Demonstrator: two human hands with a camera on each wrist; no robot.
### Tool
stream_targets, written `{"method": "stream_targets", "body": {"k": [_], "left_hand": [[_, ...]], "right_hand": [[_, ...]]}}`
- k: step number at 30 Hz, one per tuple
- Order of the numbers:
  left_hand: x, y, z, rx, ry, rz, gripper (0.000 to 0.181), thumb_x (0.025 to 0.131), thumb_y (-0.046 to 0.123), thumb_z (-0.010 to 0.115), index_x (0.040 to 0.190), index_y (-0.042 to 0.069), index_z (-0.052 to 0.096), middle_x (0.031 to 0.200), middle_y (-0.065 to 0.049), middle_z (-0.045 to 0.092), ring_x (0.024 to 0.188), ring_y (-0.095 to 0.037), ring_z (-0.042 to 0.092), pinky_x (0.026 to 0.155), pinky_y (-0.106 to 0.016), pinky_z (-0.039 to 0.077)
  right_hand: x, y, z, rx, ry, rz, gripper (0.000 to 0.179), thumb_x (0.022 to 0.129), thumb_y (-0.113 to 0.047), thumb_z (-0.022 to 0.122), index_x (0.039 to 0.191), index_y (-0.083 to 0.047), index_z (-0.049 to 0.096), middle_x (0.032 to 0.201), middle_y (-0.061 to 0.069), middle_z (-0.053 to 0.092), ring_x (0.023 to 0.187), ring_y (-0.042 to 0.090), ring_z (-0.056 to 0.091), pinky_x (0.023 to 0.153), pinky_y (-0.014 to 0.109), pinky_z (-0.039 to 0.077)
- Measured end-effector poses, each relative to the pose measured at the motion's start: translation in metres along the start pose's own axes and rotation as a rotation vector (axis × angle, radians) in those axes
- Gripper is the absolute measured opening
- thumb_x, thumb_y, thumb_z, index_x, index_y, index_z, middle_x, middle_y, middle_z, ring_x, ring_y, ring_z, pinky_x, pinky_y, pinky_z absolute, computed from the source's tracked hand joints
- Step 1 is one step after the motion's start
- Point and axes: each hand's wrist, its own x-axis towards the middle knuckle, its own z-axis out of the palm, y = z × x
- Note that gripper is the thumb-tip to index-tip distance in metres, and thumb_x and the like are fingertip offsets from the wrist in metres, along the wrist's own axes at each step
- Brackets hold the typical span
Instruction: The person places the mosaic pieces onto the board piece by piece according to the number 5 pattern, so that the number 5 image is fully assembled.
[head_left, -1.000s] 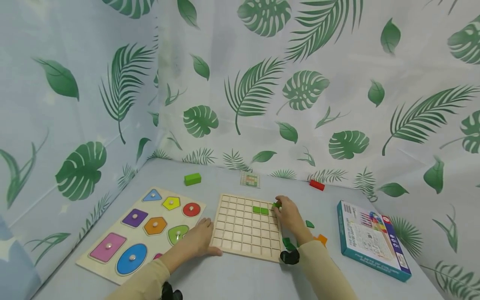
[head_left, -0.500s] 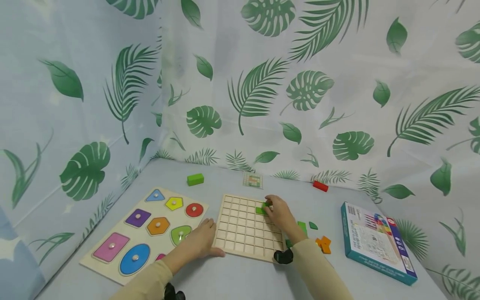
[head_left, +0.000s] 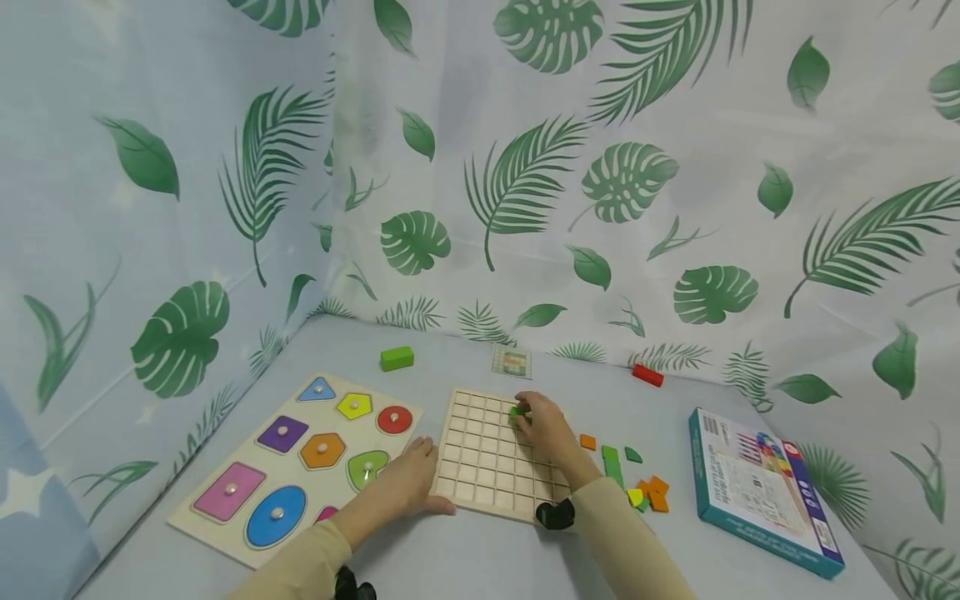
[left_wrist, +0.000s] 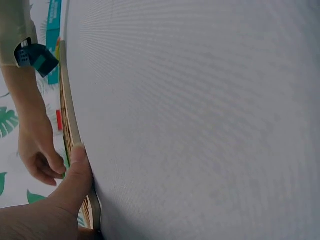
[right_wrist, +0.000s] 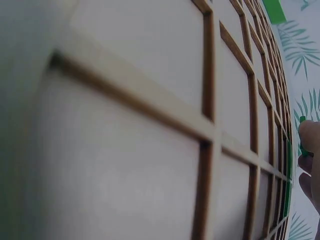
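A wooden grid board (head_left: 480, 475) lies flat in the middle of the table. My left hand (head_left: 408, 479) rests along its left edge; in the left wrist view the thumb (left_wrist: 75, 175) presses against the board's side. Over the board's far part, my right hand (head_left: 546, 427) pinches a small green piece (right_wrist: 302, 135) between thumb and finger. Green also shows in the grid beneath that hand, on a green tile (right_wrist: 288, 175) in the right wrist view. The fingers partly hide the pieces, so their exact cells cannot be told.
A shape-knob puzzle board (head_left: 292, 454) lies left. Loose orange pieces (head_left: 658, 493), a green strip (head_left: 612, 465) and a boxed set (head_left: 765, 492) lie right. Behind are a green block (head_left: 397, 358), a pattern card (head_left: 512, 361) and a red block (head_left: 647, 375).
My right hand has moved left across the board's far rows with the green piece, covering the green tiles seen earlier. My left hand stays at the board's edge. The view has shifted slightly.
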Motion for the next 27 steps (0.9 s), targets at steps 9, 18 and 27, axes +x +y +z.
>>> {"method": "stream_targets", "body": {"k": [9,18,27], "left_hand": [[-0.0003,0.0049,-0.0018,-0.013,-0.01,0.002,0.097,0.07,0.057,0.075,0.13,-0.014,0.046,0.137,-0.026,0.043,0.13,-0.037,0.038,0.106,-0.041,0.036],[-0.0015,0.0056,-0.0028,-0.013,-0.001,-0.002,0.097,0.069,0.056,0.075,0.13,-0.014,0.046,0.136,-0.026,0.044,0.13,-0.037,0.039,0.106,-0.04,0.036],[0.0004,0.0028,-0.0022,0.005,-0.002,-0.01,0.097,0.07,0.056,0.075,0.13,-0.015,0.046,0.137,-0.026,0.043,0.13,-0.036,0.038,0.106,-0.04,0.035]], "right_hand": [[0.0005,0.001,0.0059,-0.019,-0.026,-0.004,0.037,0.087,-0.01,0.068,0.121,0.0,0.057,0.103,0.008,0.062,0.096,0.023,0.06,0.078,0.035,0.054],[0.0019,-0.0004,0.0084,-0.048,0.0,-0.061,0.033,0.084,-0.009,0.072,0.114,-0.001,0.061,0.098,0.007,0.065,0.096,0.025,0.058,0.079,0.036,0.053],[0.0052,-0.0003,0.0091,-0.046,0.015,-0.101,0.033,0.084,-0.007,0.071,0.115,0.0,0.061,0.097,0.007,0.065,0.095,0.026,0.058,0.079,0.039,0.053]]}}
